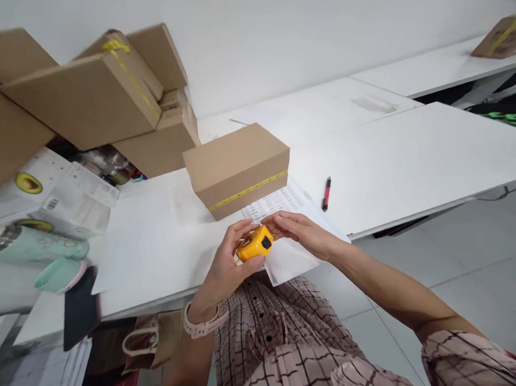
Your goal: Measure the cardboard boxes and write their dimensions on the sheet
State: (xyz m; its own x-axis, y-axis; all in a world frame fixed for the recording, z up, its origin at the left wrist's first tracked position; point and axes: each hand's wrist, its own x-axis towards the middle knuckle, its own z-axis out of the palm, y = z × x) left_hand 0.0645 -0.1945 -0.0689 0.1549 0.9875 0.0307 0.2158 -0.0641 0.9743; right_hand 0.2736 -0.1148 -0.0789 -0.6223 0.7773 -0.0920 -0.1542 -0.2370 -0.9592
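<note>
My left hand [227, 265] is closed around a yellow tape measure [256, 244] with a black button on its end, held above the table's front edge. Close by on the right is my right hand [299, 231], fingers stretched out toward the far side of the tape measure; whether the fingertips touch it I cannot tell. Just beyond both hands stands a closed cardboard box [243, 165] with a strip of yellow tape along its front. Printed sheets [271, 204] lie partly under the box and reach to the edge beneath my hands.
A red and black pen [327, 194] lies on the white table [396, 167] at the right. Stacked cardboard boxes [90, 98] fill the back left. Further left are a mint bottle [42, 244], a mint cup [57, 275], a dark phone-like slab [80, 308] and a white sheet [133, 235].
</note>
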